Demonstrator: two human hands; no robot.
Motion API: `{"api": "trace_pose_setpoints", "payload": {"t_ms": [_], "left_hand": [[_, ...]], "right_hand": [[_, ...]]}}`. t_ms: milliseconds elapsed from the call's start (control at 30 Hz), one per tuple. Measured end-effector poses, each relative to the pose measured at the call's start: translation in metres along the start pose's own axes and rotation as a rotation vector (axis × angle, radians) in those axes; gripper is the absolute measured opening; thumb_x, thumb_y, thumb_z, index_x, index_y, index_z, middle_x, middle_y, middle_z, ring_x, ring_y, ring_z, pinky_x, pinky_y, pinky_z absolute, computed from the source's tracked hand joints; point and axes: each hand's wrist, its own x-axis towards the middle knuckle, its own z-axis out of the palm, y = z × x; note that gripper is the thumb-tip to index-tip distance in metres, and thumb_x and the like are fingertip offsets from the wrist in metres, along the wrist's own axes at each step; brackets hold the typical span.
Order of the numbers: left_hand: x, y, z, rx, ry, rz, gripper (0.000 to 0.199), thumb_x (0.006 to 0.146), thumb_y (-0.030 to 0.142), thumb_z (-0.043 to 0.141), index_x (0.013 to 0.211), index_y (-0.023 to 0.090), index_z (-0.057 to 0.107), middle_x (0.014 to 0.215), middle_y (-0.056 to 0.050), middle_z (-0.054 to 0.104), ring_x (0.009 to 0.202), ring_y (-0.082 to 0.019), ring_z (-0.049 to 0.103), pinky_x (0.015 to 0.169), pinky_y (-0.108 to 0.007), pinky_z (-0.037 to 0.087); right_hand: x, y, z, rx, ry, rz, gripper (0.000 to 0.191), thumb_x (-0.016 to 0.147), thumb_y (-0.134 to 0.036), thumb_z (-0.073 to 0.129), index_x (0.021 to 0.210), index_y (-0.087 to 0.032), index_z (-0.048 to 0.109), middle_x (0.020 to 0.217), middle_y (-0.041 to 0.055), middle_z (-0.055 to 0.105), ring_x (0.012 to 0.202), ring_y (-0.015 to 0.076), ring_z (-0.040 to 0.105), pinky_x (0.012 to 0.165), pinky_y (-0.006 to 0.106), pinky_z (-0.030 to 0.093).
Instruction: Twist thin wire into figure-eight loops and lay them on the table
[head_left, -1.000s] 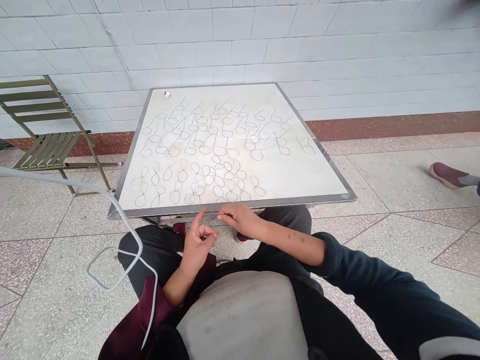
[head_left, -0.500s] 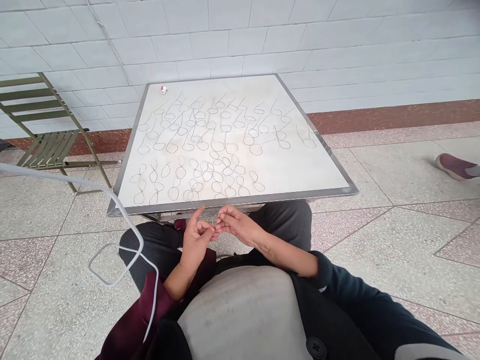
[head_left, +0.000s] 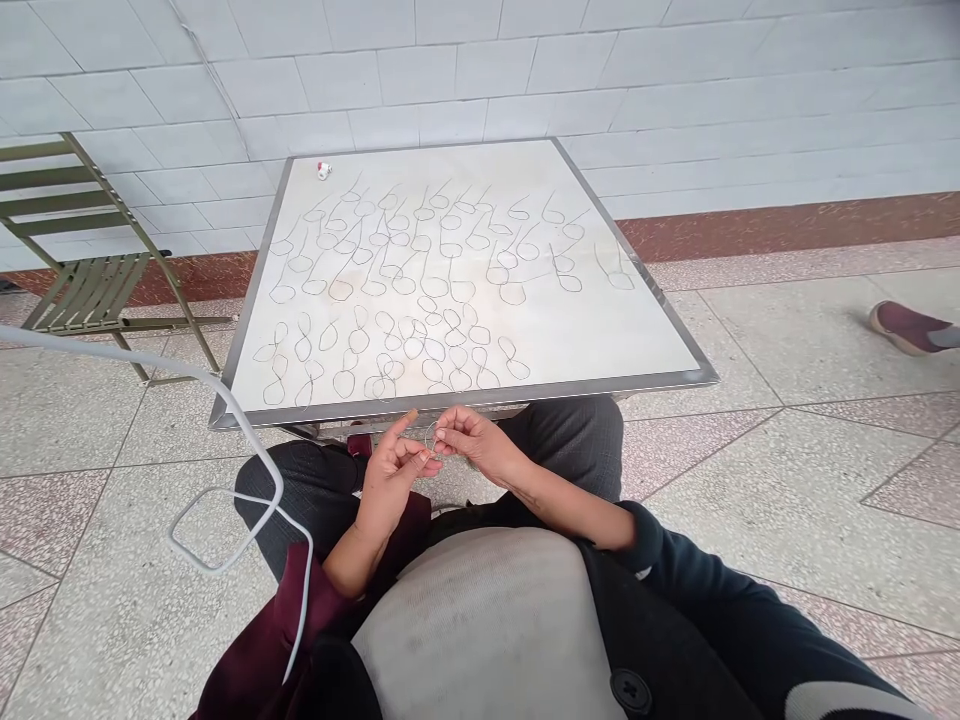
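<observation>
The table (head_left: 600, 335) stands against the wall (head_left: 487, 70); its grey-framed near edge runs across the view, in front of the person's lap. Both hands work in the gap between this edge and the torso, above and between the knees. The left index fingertip and the right knuckles reach the line of the edge in view; contact with it cannot be confirmed. The widest stretch of bare white top lies at near right, between the wire shapes (head_left: 452, 322) and the right edge. Shapes with straight tails occupy the far portion; double-looped shapes occupy the near left and middle. To the left, a white cord (head_left: 259, 455) loops over the left knee in view, near the left forearm. Floor (head_left: 750, 470) extends on both sides of the table.

The wire (head_left: 427, 436) is located between the two hands, just short of the near edge. Left hand (head_left: 386, 480): thumb and a fingertip are closed on the lower part of the wire; the index finger is extended away from the pinch. Right hand (head_left: 480, 445): thumb and index finger are pinched together at the right side of the wire, remaining fingers curled.

The visible section of the wire forms a small arc, rising from the left pinch toward the table and bowing left. Its ends are hidden by the fingers; its full long axis cannot be determined.
</observation>
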Motion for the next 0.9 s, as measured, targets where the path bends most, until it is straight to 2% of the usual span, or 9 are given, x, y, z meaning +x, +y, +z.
{"api": "trace_pose_setpoints", "payload": {"t_ms": [333,633,800,900], "left_hand": [[0.002,0.0,0.001,0.003,-0.01,-0.008,0.063,0.079,0.032,0.07,0.136,0.022,0.047,0.079,0.001,0.067,0.072,-0.017,0.069,0.073,-0.032,0.056],[0.003,-0.001,0.002,-0.008,0.041,0.004,0.06,0.078,0.028,0.07,0.134,0.02,0.048,0.079,0.002,0.065,0.07,-0.015,0.069,0.07,-0.03,0.056],[0.004,-0.002,0.003,0.033,0.088,0.006,0.054,0.076,0.025,0.07,0.127,0.019,0.053,0.075,0.004,0.064,0.064,-0.013,0.067,0.068,-0.029,0.055],[0.004,-0.001,0.003,0.038,0.094,0.022,0.055,0.074,0.023,0.07,0.127,0.02,0.053,0.074,0.005,0.063,0.064,-0.012,0.067,0.067,-0.027,0.054]], "right_hand": [[0.0,0.004,-0.001,-0.051,-0.014,-0.082,0.02,0.078,-0.036,0.07,0.082,-0.02,0.059,0.078,-0.0024,0.063,0.071,0.0105,0.056,0.071,0.026,0.046],[0.005,0.009,-0.002,-0.177,0.004,-0.134,0.02,0.077,-0.034,0.069,0.078,-0.02,0.055,0.074,-0.0045,0.056,0.069,0.0102,0.052,0.07,0.026,0.043],[0.003,0.011,-0.002,-0.184,-0.002,-0.118,0.022,0.079,-0.037,0.067,0.079,-0.02,0.053,0.074,-0.004,0.057,0.068,0.0107,0.052,0.071,0.027,0.044],[0.002,0.013,0.0,-0.159,-0.052,-0.096,0.021,0.083,-0.039,0.064,0.087,-0.02,0.055,0.081,-0.0018,0.06,0.071,0.0114,0.055,0.071,0.028,0.045]]}}
